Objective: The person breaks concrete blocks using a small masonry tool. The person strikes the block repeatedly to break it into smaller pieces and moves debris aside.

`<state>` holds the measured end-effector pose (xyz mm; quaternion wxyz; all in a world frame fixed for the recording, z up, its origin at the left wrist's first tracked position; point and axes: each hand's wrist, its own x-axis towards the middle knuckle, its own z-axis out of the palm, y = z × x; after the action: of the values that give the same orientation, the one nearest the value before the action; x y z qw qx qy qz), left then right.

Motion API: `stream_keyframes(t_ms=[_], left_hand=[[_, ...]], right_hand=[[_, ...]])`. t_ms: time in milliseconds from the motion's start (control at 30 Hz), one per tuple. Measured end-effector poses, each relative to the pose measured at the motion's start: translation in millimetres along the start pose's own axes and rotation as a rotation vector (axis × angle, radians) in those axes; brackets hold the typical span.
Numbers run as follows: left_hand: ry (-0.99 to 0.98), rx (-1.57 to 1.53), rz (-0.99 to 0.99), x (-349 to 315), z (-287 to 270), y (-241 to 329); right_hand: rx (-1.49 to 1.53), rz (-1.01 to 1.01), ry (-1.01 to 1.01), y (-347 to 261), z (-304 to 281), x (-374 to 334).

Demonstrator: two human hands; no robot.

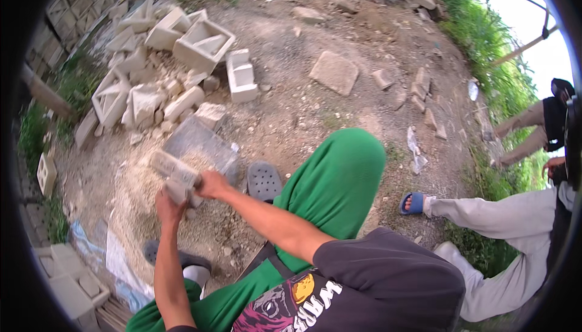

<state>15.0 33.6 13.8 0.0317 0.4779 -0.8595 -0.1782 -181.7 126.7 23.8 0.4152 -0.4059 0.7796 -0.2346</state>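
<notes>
Low in front of me, over a heap of pale crushed grit [136, 183], both my hands are closed at chest-to-ground reach. My right hand [213, 185] grips the near end of a long, blocky tan-grey piece [173, 167]; whether it is a block fragment or a tool head I cannot tell. Just below it, my left hand [170, 206] is wrapped round a smaller grey chunk of block [177, 191]. The two pieces lie close together and seem to touch. Beneath and beyond them is a flat dark grey slab [209, 141], partly strewn with grit.
Broken hollow concrete blocks [203, 44] and rubble pile up at the far left. A flat stone [334, 73] lies beyond my knee. To the right, a person's leg with a blue sandal [412, 203] is near; another person [527, 123] stands behind. Stacked blocks [73, 277] are lower left.
</notes>
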Motion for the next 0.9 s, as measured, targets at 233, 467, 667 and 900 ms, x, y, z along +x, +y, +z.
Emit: stream_keyframes(t_ms=[233,467,667,900], left_hand=[[-0.018,-0.033,0.002,5.6,19.3,-24.5],[-0.006,0.030,0.048,-1.6,-5.5,0.2],[-0.033,0.072,0.004,-9.4,-10.2,2.0],[-0.089,0.091,-0.003,-7.1,-15.9,9.0]], right_hand=[[0.135,0.000,0.051,7.1,-3.9,11.2],[0.051,-0.255,0.156,6.2,2.2,8.2],[-0.059,0.087,0.019,3.7,-2.3,2.6],[0.026,-0.178,0.075,-20.0,-11.2,-5.9]])
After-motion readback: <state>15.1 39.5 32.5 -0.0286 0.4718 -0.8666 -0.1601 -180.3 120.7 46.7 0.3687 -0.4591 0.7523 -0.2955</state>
